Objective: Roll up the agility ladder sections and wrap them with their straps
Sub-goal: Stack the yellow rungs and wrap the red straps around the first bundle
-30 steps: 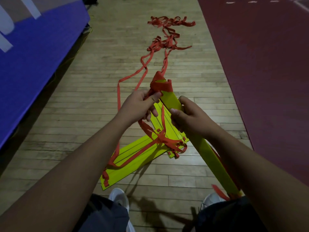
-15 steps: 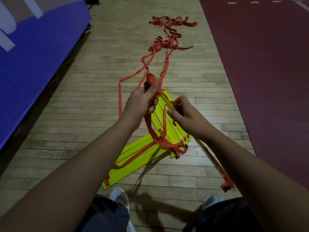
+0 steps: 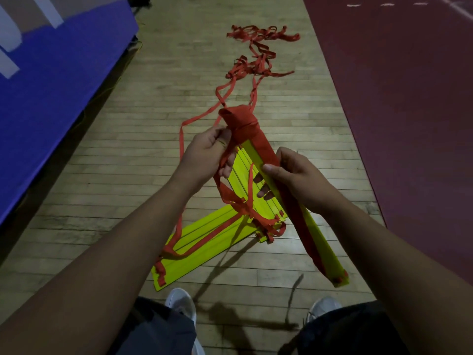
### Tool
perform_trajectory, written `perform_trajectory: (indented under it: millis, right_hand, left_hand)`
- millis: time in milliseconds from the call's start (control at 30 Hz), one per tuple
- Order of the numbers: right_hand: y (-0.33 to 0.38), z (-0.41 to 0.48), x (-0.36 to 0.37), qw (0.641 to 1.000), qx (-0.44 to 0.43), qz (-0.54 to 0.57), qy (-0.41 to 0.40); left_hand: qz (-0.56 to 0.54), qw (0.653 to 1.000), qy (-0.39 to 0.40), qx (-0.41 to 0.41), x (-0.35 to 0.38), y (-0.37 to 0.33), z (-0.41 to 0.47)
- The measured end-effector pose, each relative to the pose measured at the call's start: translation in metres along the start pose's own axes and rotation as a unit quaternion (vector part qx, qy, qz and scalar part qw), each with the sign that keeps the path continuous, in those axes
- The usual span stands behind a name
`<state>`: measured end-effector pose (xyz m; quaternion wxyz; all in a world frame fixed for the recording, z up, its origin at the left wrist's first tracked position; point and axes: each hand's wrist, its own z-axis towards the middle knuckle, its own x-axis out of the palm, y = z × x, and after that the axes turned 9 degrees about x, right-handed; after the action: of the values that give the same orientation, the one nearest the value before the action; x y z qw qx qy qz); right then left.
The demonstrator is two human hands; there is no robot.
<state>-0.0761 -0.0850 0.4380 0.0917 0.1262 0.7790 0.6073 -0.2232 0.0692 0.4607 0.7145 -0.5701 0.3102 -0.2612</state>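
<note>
Two surfaces meet underfoot: a pale wooden floor (image 3: pixel 158 129) and, along the 3 o'clock side, a dark red mat (image 3: pixel 414 103). A blue padded mat (image 3: pixel 58 73) borders the floor at 9 to 10 o'clock.

Right hand (image 3: pixel 298 179): fingers (image 3: pixel 267 167) clenched around a bundle of yellow rungs (image 3: pixel 322 242) held off the floor, thumb pressed on the red strap wrap (image 3: pixel 245 124) that covers the bundle's upper end. The bundle slants from 12 o'clock down toward 5 o'clock.

Left hand (image 3: pixel 204 155): fingers curled, pinching a loose length of red strap (image 3: pixel 222 190) just beside the wrapped end.

A fan of flat yellow rungs (image 3: pixel 204 242) lies on the floor beneath both hands, crossed by red straps. From the wrapped end two strap lines run toward 12 o'clock into a tangled strap pile (image 3: pixel 258 52).

Two white shoes (image 3: pixel 179 301) stand at 6 o'clock, near the fan's closest edge. Bare floorboards lie open at 8 o'clock and between the fan and the red mat.
</note>
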Motion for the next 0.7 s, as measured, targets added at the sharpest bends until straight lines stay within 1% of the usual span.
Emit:
perform_trajectory:
  millis: [133, 233, 300, 367, 400, 467, 533, 600, 700]
  right_hand:
    - [-0.003, 0.004, 0.005, 0.990, -0.024, -0.102, -0.092]
    - [-0.008, 0.008, 0.012, 0.966, -0.036, -0.208, -0.149]
    - [-0.013, 0.009, 0.019, 0.943, -0.045, -0.281, -0.172]
    - [-0.019, 0.009, 0.027, 0.923, -0.066, -0.338, -0.173]
    - [-0.020, 0.009, 0.031, 0.919, -0.079, -0.348, -0.169]
    - [-0.018, 0.009, 0.034, 0.926, -0.084, -0.330, -0.163]
    - [-0.013, 0.010, 0.032, 0.945, -0.068, -0.284, -0.147]
    - [-0.008, 0.009, 0.028, 0.967, -0.039, -0.230, -0.103]
    - [-0.001, 0.008, 0.018, 0.980, 0.004, -0.194, -0.032]
  left_hand:
    - [0.071, 0.997, -0.026, -0.023, 0.008, 0.007, 0.001]
    - [0.088, 0.995, -0.011, -0.037, 0.017, 0.007, 0.000]
    - [0.103, 0.994, -0.006, -0.042, 0.023, 0.008, -0.003]
    - [0.118, 0.992, -0.033, -0.038, 0.026, 0.008, -0.005]
    - [0.119, 0.991, -0.047, -0.032, 0.026, 0.007, -0.006]
    - [0.096, 0.994, -0.054, -0.020, 0.021, 0.005, -0.004]
    - [0.018, 0.998, -0.058, -0.010, 0.016, 0.002, -0.001]
    - [-0.045, 0.997, -0.063, -0.005, 0.013, 0.002, 0.000]
    - [-0.060, 0.997, -0.054, 0.012, 0.007, -0.002, 0.000]
